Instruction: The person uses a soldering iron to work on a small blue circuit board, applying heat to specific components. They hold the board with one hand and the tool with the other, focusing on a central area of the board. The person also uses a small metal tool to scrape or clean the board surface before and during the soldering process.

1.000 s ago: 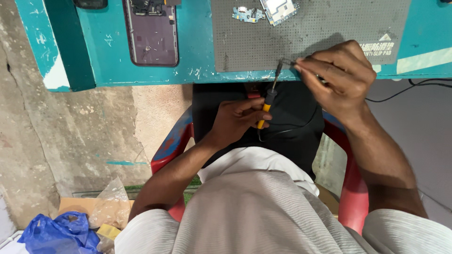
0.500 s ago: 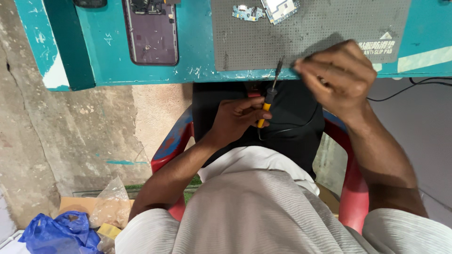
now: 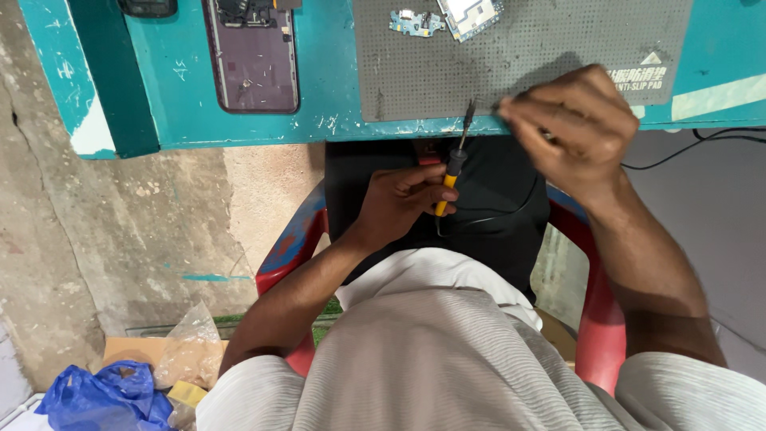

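Two hands: both are working at the near edge of a teal bench (image 3: 335,88), seen from above by the seated person.
Left hand (image 3: 399,203): it is lying below the bench edge, over the lap, with its grip wrapping the handle of a soldering iron (image 3: 452,170).
Soldering iron: its yellow and black handle is sitting in the left fingers, and its dark metal tip is pointing up, reaching the near edge of the grey mat (image 3: 511,64).
Right hand (image 3: 570,128): it is hovering over the lower right part of the mat, fingers curling tightly together; its grip is narrow, and whether it is pinching anything cannot be told.
Grey mat: it is lying flat on the bench, perforated, with two small circuit boards (image 3: 447,14) resting near its far edge.
Opened phone (image 3: 254,52): it is lying back-open on the bench, left of the mat and well apart from both hands.
Cable (image 3: 694,148): a thin black line is running off to the right below the bench edge.
Chair (image 3: 594,319): red plastic arms are showing on either side of the person.
Floor (image 3: 104,239): a blue plastic bag (image 3: 100,395) and a clear bag (image 3: 187,355) are lying at lower left.
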